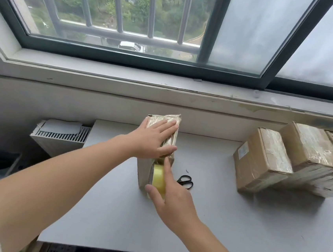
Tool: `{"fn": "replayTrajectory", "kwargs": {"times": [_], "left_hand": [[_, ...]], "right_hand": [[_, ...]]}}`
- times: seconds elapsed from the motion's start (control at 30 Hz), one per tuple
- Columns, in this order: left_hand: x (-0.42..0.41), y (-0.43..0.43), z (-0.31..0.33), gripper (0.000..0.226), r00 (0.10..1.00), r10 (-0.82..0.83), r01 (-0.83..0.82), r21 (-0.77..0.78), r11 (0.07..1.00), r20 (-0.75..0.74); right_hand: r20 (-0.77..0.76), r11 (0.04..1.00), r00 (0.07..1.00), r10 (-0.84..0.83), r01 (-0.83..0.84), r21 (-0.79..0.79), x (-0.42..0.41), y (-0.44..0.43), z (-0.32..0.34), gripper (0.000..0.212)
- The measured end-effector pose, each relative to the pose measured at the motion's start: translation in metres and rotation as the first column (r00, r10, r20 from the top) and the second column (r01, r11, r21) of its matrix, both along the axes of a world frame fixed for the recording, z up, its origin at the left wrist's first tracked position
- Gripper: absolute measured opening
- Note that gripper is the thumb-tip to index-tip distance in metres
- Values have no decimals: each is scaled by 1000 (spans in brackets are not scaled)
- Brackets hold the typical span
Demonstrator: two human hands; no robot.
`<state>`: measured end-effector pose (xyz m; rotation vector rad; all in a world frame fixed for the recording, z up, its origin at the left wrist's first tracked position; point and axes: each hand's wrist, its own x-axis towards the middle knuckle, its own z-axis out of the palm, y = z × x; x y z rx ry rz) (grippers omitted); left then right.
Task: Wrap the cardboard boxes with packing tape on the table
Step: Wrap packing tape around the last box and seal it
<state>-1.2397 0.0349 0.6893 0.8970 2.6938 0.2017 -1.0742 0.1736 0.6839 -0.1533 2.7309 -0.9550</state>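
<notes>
The hands divide the work: the left hand (154, 139) lies flat with straight fingers, pressing down on the top of the upright cardboard box (143, 170). The right hand (174, 200) pinches the tape roll (159, 179) between thumb and fingers against the box's near face, index finger stretched up along it. The box stands on end near the middle of the table (111, 212), toward the far edge, and its top is already glossy with tape.

It looks stiff but light — a tall, narrow thing that would likely tip or skid under a hard pull of tape, so the flat press on top seems the right hold. Taped faces will probably be slick, and bare cardboard at the corners should grip better. The tape is thin and apt to fold onto itself.

Room is open on the near side and to the left, though the table's left edge is not far off. Scissors (185, 181) lie just right of the box, and wrapped boxes (260, 162) fill the right end — turning toward the person looks safest.
</notes>
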Motion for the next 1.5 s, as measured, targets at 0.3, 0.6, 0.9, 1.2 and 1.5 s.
{"fn": "replayTrajectory", "kwargs": {"times": [0.3,0.6,0.9,1.2,1.5], "left_hand": [[0,47,8,51,888,456,-456,219,863,53],[-13,65,10,41,808,586,-583,215,784,54],[-24,71,10,29,757,645,-651,207,730,103],[17,40,10,93,942,321,-326,39,945,92],[19,50,20,80,931,339,-344,12,939,135]], "right_hand": [[3,991,999,53,-53,121,1,-6,-3,89],[11,990,995,96,-97,104,-2,-1,-5,91],[13,986,994,108,-109,124,-3,-3,-3,89],[-27,986,993,117,-112,126,-1,-8,-7,88],[-49,986,993,112,-105,129,-1,-4,-2,88]]}}
